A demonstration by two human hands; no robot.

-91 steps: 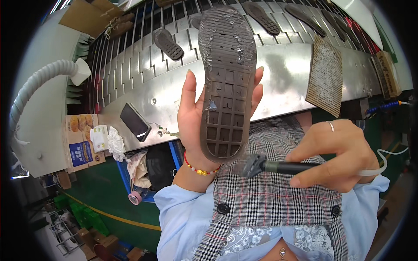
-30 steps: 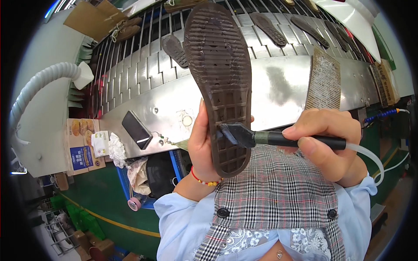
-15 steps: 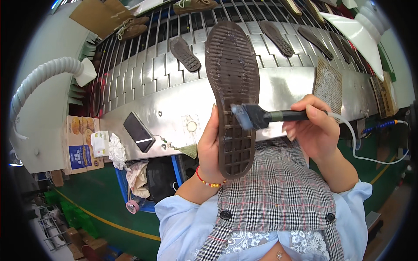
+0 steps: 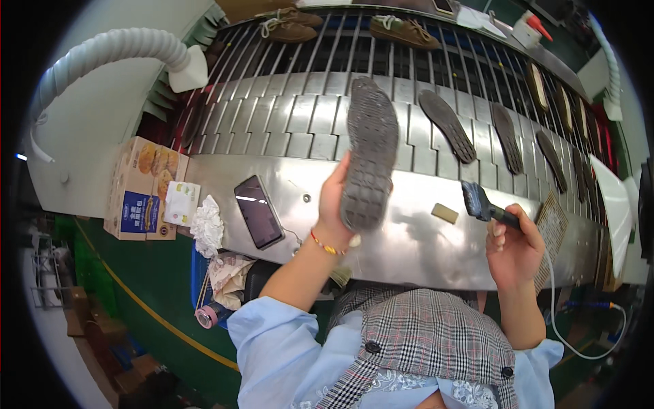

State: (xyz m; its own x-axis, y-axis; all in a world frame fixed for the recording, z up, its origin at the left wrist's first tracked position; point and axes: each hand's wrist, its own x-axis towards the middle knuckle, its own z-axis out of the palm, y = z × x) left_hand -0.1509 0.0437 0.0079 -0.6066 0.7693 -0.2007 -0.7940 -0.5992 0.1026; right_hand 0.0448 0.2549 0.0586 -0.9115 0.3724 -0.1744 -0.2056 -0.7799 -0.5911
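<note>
My left hand (image 4: 332, 201) grips the heel end of a dark brown shoe sole (image 4: 371, 146), its ribbed, gridded face turned up and the toe end pointing away over the slatted conveyor. In my right hand (image 4: 514, 249) is a black-handled brush (image 4: 480, 204) with dark, wet-looking bristles and a thin white tube running from its handle. The brush is apart from the sole, off to its right. A small tan block (image 4: 445, 213) lies on the metal table (image 4: 415, 252) between my hands.
More soles (image 4: 447, 126) and brown shoes (image 4: 405, 33) lie on the conveyor (image 4: 286, 105). A phone (image 4: 259, 213), crumpled tissue (image 4: 207, 226) and a cardboard box (image 4: 145, 187) sit at left. A ribbed duct (image 4: 116, 51) arches at upper left; a textured board (image 4: 550, 228) lies right.
The brush has come off the sole and moved right. My left hand has carried the sole farther out toward the conveyor. The view has shifted, and the tan block now shows.
</note>
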